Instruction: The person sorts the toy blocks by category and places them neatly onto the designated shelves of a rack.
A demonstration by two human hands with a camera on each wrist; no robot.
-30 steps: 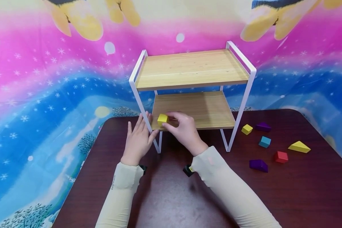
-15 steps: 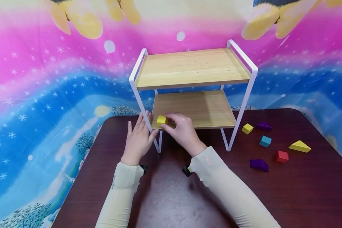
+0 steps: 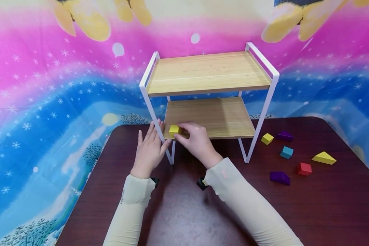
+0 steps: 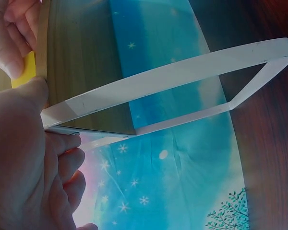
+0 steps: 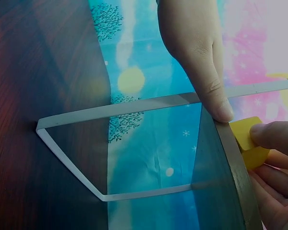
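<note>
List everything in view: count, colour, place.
Shelf: 1, wood and white, on table
Table: 1, reddish brown, under shelf
Printed cloth: 1, mostly pink and blue, behind
Held cube: 1, yellow, lower board's front left corner
Loose cube: 1, yellow, right of shelf
Front wedge: 1, purple, frontmost loose block
Red cube: 1, red, beside front wedge
Small block: 1, teal, between loose and red cubes
Triangle block: 1, yellow, rightmost
Back wedge: 1, purple, right of loose cube
Wrist cameras: 2, black, inner wrists
Sleeves: 2, cream, on forearms
Left hand: 1, bare, by shelf's left leg
Right hand: 1, bare, pinching held cube
</note>
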